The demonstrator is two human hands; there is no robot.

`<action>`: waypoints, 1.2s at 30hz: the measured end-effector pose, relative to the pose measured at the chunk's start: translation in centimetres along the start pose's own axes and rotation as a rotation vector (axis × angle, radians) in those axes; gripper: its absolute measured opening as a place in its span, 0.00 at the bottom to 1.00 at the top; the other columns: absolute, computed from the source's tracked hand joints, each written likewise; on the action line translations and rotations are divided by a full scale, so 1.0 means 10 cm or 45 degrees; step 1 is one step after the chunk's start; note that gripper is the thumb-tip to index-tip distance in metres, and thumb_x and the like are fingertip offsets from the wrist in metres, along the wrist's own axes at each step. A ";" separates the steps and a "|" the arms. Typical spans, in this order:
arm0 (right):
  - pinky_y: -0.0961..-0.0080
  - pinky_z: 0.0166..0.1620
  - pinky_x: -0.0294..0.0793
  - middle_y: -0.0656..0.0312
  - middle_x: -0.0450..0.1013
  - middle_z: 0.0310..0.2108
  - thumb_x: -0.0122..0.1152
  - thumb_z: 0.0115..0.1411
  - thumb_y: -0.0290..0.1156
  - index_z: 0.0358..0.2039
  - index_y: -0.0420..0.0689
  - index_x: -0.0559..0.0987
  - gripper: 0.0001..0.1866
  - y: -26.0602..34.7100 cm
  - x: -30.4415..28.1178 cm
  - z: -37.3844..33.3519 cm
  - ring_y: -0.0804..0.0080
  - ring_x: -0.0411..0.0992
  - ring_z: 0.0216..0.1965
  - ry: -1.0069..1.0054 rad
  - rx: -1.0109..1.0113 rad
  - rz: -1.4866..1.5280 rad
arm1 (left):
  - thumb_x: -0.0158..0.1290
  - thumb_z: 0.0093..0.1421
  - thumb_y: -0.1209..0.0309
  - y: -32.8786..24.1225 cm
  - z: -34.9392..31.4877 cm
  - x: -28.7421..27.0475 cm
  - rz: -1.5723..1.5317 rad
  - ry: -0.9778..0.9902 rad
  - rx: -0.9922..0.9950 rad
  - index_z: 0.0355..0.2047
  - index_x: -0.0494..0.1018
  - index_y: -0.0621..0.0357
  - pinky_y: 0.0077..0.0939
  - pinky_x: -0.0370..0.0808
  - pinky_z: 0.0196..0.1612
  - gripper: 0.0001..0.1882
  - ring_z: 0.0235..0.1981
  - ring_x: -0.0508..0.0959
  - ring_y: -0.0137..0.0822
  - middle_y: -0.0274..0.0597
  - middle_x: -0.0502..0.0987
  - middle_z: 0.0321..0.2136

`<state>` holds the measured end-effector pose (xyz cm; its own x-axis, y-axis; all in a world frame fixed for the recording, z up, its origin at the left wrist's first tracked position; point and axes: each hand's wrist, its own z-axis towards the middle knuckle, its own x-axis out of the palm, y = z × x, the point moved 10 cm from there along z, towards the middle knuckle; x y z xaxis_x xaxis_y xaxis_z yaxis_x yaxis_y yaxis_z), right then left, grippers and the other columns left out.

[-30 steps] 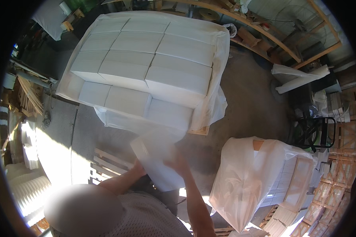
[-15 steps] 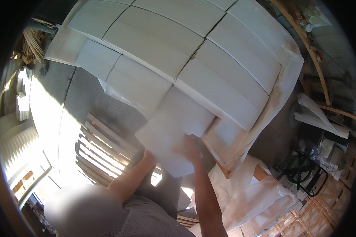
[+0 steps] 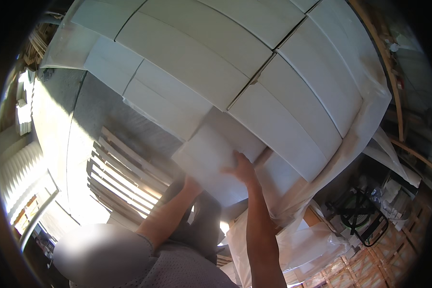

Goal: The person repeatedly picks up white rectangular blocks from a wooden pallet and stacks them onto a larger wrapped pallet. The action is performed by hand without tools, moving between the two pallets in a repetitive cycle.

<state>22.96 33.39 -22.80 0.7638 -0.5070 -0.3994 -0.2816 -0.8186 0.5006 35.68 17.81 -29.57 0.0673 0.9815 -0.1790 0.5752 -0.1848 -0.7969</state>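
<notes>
A white carton juts out from the near side of a large stack, its far end against the stacked cartons and its near end over my legs. My left hand grips its near left edge; the fingers are partly hidden by the carton and blurred. On its upper face, towards the right edge, lies my right hand, thumb and fingers spread apart. Beyond both hands, the stack is made of several long white cartons set side by side with narrow gaps.
Translucent plastic sheeting hangs along the stack's right edge. A wooden pallet lies on the floor at left. To the right, a black folding metal frame stands near wooden crates. Bright sunlight falls across the left floor.
The stack fills more of the view, shifted rightward. The carton's near end has moved slightly away from me. My right hand has shifted right and its fingers now show spread.
</notes>
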 end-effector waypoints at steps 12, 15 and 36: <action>0.62 0.55 0.68 0.47 0.73 0.48 0.63 0.56 0.38 0.48 0.38 0.74 0.23 0.41 -0.48 -0.23 0.51 0.70 0.50 -1.015 -0.299 0.145 | 0.62 0.51 0.70 -0.08 0.60 0.27 -1.669 -0.210 -0.227 0.46 0.73 0.60 0.38 0.70 0.51 0.22 0.47 0.75 0.44 0.45 0.77 0.44; 0.61 0.51 0.69 0.53 0.73 0.46 0.61 0.56 0.35 0.44 0.39 0.76 0.17 -0.31 0.25 -0.64 0.54 0.71 0.48 -0.713 0.190 0.589 | 0.55 0.56 0.64 -0.18 0.57 0.17 -1.248 -0.153 -0.100 0.49 0.71 0.56 0.41 0.69 0.53 0.21 0.50 0.73 0.44 0.43 0.74 0.47; 0.56 0.65 0.60 0.44 0.63 0.57 0.48 0.58 0.22 0.58 0.32 0.63 0.26 -0.55 0.68 -0.11 0.52 0.63 0.59 -0.406 -0.174 2.579 | 0.41 0.67 0.57 -0.37 1.16 0.16 -1.131 0.029 -0.052 0.57 0.66 0.54 0.42 0.69 0.56 0.22 0.54 0.71 0.42 0.40 0.71 0.53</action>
<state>30.38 34.74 -27.44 -0.6245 -0.5052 0.5957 -0.3694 0.8630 0.3447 24.22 19.51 -33.64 -0.4020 0.7624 0.5071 0.4515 0.6468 -0.6147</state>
